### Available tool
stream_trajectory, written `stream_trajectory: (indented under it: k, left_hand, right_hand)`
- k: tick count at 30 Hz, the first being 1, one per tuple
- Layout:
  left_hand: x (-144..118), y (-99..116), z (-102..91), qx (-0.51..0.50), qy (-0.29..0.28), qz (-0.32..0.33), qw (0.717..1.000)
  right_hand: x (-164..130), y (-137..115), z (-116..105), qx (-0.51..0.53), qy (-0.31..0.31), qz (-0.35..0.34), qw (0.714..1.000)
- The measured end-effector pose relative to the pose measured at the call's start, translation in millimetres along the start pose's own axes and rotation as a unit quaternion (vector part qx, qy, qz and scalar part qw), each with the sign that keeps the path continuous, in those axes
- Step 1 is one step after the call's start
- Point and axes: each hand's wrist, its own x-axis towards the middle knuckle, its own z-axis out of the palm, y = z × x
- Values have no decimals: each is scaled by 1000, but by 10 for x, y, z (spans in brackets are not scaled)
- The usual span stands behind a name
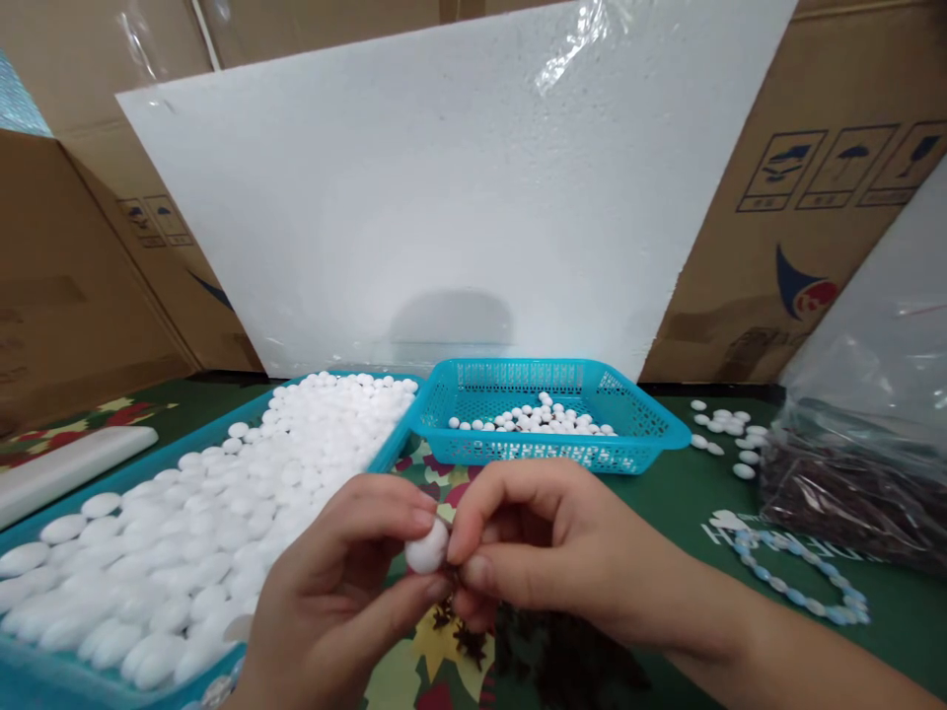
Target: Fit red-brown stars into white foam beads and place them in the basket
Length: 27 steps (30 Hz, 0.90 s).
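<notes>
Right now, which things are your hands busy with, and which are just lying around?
In use: left hand, right hand, white bead pinched between them, tray of white beads, small basket.
Lying about: blue bead string, plastic bag, foam board, cardboard boxes.

Matt white foam-like bead [427, 548], same matt white beads in big tray [44, 680], glossy turquoise plastic basket [636, 419] with mesh walls, grainy white foam board [459, 177], brown cardboard boxes [836, 197], clear shiny plastic bag [873, 394], smooth printed bench cover [688, 513].
</notes>
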Motion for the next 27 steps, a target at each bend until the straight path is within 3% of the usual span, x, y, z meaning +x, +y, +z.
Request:
stream_trajectory:
  k: [20, 25, 27]
  left_hand:
    - [-87, -69, -87, 83, -6, 91, 992]
    - [-48, -63, -67, 91, -9, 63, 994]
    - [-54, -54, -78, 95, -14, 82, 992]
  right_hand:
    - [11, 70, 20, 22, 16, 26, 999]
    - [32, 75, 28, 19, 17, 33, 999]
    - [37, 75, 27, 15, 15, 36, 999]
